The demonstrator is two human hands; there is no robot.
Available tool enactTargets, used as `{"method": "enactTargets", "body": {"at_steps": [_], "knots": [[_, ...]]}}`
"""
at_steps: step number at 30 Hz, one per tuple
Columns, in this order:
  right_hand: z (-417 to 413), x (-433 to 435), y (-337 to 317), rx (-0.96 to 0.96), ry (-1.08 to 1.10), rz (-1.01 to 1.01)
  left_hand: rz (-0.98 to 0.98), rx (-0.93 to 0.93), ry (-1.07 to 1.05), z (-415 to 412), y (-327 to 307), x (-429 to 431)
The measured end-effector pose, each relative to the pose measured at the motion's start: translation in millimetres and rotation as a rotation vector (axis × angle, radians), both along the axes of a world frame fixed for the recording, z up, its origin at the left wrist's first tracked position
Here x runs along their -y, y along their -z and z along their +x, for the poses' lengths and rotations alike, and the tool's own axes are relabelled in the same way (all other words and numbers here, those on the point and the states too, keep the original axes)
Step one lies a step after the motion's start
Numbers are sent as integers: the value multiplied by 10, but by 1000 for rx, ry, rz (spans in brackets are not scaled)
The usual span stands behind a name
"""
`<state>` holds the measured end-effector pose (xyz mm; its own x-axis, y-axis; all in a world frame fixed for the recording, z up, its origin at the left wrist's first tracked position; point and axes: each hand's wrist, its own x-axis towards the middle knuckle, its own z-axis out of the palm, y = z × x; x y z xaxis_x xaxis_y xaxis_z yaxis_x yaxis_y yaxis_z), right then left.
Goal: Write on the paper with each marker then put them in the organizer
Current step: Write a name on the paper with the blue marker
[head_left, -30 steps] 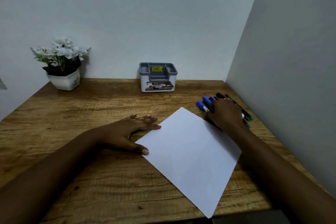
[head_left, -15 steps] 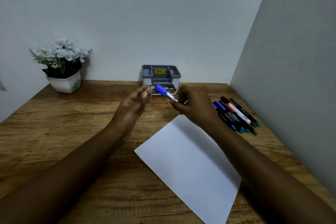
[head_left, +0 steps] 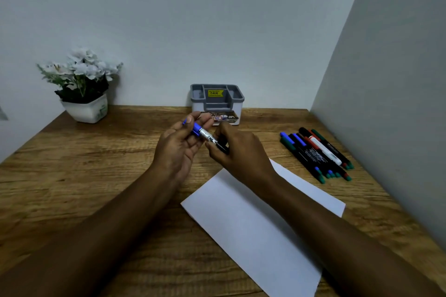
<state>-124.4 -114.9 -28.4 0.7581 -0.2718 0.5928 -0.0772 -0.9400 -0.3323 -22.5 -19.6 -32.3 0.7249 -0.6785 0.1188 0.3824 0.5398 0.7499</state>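
Observation:
A blue-capped marker (head_left: 205, 135) is held in the air between both hands, above the desk and in front of the organizer. My left hand (head_left: 179, 146) pinches its blue cap end. My right hand (head_left: 237, 152) grips the dark barrel end. A blank white sheet of paper (head_left: 253, 226) lies slanted on the desk below my right forearm. Several more markers (head_left: 316, 153) lie side by side to the right of the paper. The grey and white organizer (head_left: 217, 101) stands by the back wall, and I see nothing inside it.
A white pot of white flowers (head_left: 83, 87) stands at the back left of the wooden desk (head_left: 84, 176). A wall (head_left: 391, 103) closes off the right side, just past the row of markers.
My right hand took the blue-capped marker from the row and raised it. My left hand left the paper's edge, came up and took hold of the cap end.

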Motion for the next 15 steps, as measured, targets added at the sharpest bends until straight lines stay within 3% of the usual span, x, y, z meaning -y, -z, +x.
{"method": "enactTargets", "body": {"at_steps": [15], "knots": [[17, -46, -49, -4, -45, -43, -60, -25, -95, -20, -42, -44]]}}
